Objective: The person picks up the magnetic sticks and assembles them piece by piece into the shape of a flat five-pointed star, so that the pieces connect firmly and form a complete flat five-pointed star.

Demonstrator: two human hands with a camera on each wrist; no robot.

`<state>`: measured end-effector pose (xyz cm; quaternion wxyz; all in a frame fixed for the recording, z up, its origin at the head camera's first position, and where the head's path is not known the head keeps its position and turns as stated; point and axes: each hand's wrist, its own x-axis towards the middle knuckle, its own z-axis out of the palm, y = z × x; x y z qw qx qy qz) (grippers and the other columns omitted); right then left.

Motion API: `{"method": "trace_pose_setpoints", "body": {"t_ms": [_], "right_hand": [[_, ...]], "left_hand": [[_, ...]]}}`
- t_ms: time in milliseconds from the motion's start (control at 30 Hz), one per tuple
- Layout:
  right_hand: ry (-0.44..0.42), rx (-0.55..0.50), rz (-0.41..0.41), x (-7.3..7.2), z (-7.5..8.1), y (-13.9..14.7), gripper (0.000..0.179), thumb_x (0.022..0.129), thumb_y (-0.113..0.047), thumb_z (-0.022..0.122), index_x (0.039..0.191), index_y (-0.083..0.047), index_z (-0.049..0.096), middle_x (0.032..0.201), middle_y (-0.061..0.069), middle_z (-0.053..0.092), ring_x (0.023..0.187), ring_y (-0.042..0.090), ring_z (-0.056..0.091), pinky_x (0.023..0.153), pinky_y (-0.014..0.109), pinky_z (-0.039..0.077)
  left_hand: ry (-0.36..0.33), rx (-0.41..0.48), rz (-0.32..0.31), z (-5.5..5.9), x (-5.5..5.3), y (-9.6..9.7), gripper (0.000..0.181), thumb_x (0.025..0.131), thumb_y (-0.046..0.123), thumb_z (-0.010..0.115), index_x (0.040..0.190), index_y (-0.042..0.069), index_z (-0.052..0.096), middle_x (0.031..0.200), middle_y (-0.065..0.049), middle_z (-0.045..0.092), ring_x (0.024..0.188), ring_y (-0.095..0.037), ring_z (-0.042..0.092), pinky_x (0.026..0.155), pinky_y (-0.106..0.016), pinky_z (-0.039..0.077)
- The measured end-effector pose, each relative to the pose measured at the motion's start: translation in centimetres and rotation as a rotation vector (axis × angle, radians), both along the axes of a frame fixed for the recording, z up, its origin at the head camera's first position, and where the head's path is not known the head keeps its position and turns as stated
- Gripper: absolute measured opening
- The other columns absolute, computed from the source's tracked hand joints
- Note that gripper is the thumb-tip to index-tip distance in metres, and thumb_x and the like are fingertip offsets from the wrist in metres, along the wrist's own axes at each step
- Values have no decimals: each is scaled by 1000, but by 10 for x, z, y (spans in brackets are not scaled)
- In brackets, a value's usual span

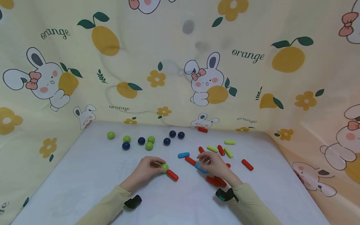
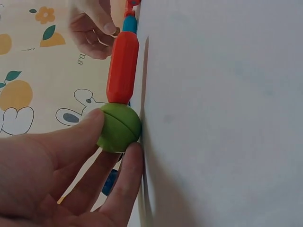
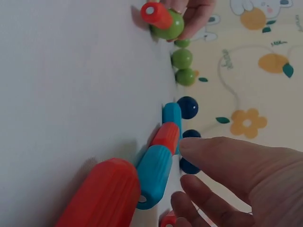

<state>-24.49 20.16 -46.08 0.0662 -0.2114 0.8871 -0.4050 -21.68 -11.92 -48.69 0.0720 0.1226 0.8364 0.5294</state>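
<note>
My left hand (image 1: 147, 167) pinches a green ball (image 2: 120, 127) between thumb and fingers. A red rod (image 1: 172, 175) extends end-on from that ball, pointing away from the hand; its far end shows a pale round spot in the right wrist view. Over the right cluster of rods hovers my right hand (image 1: 215, 164), thumb and fingers apart with nothing between them. Nearest to it is a blue rod (image 3: 155, 172), lined up with another red rod (image 1: 190, 161). A second blue rod (image 1: 183, 155) lies by that red rod's far end.
Several green balls (image 1: 111, 135) and navy balls (image 1: 181, 135) sit on the white table (image 1: 92, 187) at the back left. Light-green rods (image 1: 230, 142) and more red rods (image 1: 247, 164) lie around the right hand. A printed cloth (image 1: 174, 40) rises behind the table.
</note>
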Motion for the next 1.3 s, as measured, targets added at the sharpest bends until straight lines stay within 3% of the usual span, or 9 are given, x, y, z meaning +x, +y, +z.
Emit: {"method": "trace_pose_setpoints", "body": {"t_ms": [333, 900, 1300], "right_hand": [[-31, 121, 31, -8, -1, -8, 28, 82, -11, 77, 107, -11, 65, 92, -1, 62, 85, 18, 57, 71, 29, 51], [-44, 164, 20, -6, -8, -23, 24, 82, -15, 77, 103, -12, 65, 87, -4, 59, 79, 16, 55, 68, 28, 50], [-69, 168, -6, -7, -6, -15, 26, 81, -10, 77, 104, -12, 65, 88, -2, 60, 81, 18, 55, 71, 31, 51]], "left_hand": [[-19, -31, 17, 1, -7, -1, 28, 81, 16, 77, 108, 12, 71, 101, 4, 68, 91, -15, 61, 84, -37, 51], [-69, -16, 21, -6, 1, -4, 32, 80, 19, 78, 110, 12, 71, 102, 3, 67, 91, -15, 60, 84, -37, 50], [-74, -1, -3, -2, -5, 4, 31, 80, 17, 78, 109, 11, 71, 101, 3, 67, 89, -15, 60, 83, -37, 51]]}}
